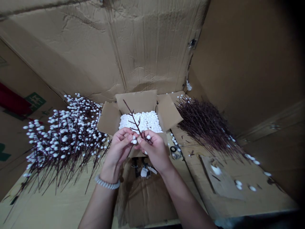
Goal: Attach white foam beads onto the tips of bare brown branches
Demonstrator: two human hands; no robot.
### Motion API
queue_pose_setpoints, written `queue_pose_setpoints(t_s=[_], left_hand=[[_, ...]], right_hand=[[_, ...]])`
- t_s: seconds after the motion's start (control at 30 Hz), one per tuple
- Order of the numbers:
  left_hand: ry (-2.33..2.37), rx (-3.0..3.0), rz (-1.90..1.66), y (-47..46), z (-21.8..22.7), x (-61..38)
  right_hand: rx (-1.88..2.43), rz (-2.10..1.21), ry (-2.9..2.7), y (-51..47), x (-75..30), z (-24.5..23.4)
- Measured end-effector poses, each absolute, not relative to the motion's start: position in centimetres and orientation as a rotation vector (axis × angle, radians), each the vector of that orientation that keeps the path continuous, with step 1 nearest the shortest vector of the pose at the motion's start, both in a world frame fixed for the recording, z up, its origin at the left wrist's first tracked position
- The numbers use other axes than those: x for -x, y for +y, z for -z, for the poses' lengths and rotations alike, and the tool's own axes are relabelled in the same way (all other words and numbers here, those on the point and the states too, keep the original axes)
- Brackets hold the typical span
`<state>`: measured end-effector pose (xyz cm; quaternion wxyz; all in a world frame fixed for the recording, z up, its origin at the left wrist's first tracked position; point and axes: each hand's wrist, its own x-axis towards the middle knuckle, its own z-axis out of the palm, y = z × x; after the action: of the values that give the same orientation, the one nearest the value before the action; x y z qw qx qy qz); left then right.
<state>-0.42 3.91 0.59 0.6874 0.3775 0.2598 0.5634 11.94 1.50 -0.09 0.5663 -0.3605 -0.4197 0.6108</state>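
A brown twig stem (134,119) with short side shoots stands up between my hands, in front of an open cardboard box (138,100) of white foam balls (143,120). My right hand (153,149) is closed around the lower part of the stem, where a white ball (148,137) sits by the fingers. At the stem's left side, my left hand (121,144) pinches small white balls (134,140) between thumb and fingers. A coiled band (107,183) circles my left wrist. The stem's lower end is hidden by my hands.
Finished-looking stems with white balls (64,140) lie heaped at the left. A pile of bare brown stems (205,124) lies at the right. Loose balls (238,184) and a flat cardboard piece (221,179) lie at the front right. Tall cardboard walls (152,47) enclose the back and sides.
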Motion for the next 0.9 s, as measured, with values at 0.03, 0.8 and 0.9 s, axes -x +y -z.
queue_pose_setpoints(t_s=[0.03, 0.8, 0.9], left_hand=[[0.586, -0.844, -1.256, 3.90, -0.60, 0.43], [0.647, -0.871, -1.279, 3.89, -0.64, 0.34], [0.640, -0.875, -1.278, 3.88, -0.67, 0.32]], right_hand=[[0.843, -1.438, -0.987, 1.48, -11.94, 0.10], [0.843, -1.428, -0.963, 1.59, -12.00, 0.33], [0.844, -1.430, -0.958, 1.62, -12.01, 0.33]])
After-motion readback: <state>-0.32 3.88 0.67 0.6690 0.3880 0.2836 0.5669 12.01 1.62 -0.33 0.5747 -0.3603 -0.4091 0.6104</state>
